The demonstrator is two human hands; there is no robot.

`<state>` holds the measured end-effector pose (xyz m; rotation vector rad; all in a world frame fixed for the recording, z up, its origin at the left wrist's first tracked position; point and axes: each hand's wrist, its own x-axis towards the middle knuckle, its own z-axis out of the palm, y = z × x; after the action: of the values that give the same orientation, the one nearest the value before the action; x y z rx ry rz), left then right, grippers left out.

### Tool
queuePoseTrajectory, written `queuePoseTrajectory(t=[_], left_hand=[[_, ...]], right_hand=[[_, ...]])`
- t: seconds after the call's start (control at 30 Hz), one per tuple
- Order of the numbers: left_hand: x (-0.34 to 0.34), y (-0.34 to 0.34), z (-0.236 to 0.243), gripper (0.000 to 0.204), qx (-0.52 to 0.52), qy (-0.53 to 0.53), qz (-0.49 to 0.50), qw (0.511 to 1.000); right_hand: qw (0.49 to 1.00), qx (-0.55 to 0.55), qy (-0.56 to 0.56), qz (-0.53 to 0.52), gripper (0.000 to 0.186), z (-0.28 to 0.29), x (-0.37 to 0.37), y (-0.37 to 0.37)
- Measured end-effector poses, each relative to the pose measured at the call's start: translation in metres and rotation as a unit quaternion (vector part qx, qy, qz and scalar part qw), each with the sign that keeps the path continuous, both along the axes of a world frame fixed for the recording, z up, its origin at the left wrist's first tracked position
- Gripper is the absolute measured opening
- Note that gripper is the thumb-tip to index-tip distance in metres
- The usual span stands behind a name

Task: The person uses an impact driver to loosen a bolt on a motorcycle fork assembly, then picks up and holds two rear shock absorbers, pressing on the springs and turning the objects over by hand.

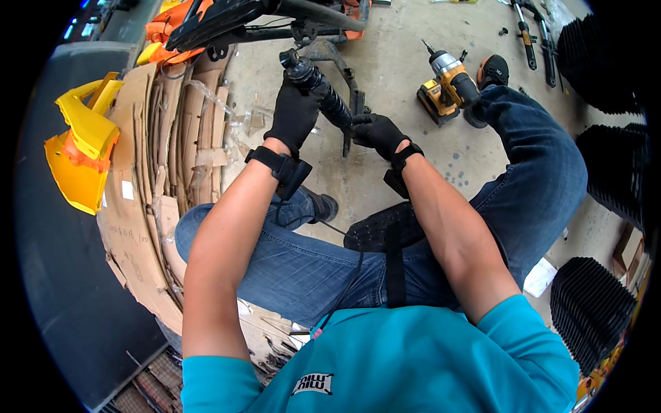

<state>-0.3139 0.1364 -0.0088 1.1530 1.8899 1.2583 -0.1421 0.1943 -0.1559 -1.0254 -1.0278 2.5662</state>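
A black shock absorber with a coil spring is held at a slant between my hands, its upper eye pointing up and left. My gloved left hand is closed round its upper part. At its lower end, the fingers of my gloved right hand are closed on it; the lower eye is hidden by them. Just behind it is a black metal bracket, part of the vehicle frame at the top of the view.
A yellow-and-black cordless impact wrench stands on the concrete floor near my right foot. Stacked flattened cardboard lies on the left, with a yellow plastic fairing beside it. Fork legs and black ribbed parts lie along the right.
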Motion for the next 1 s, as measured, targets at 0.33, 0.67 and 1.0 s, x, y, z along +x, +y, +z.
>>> queuePoseTrajectory(t=[0.33,0.67,1.0], left_hand=[[-0.002,0.006,-0.006,0.036,-0.034,0.012,0.012,0.999],[-0.003,0.012,-0.003,0.035,-0.009,0.026,-0.02,0.999],[-0.002,0.017,0.014,0.032,-0.042,0.025,0.006,0.999]], right_hand=[[0.998,0.055,0.012,0.001,0.019,-0.021,-0.009,-0.006],[0.997,0.05,0.051,-0.012,0.036,-0.006,-0.019,-0.009],[0.995,0.084,0.026,0.037,0.039,0.017,-0.02,-0.006]])
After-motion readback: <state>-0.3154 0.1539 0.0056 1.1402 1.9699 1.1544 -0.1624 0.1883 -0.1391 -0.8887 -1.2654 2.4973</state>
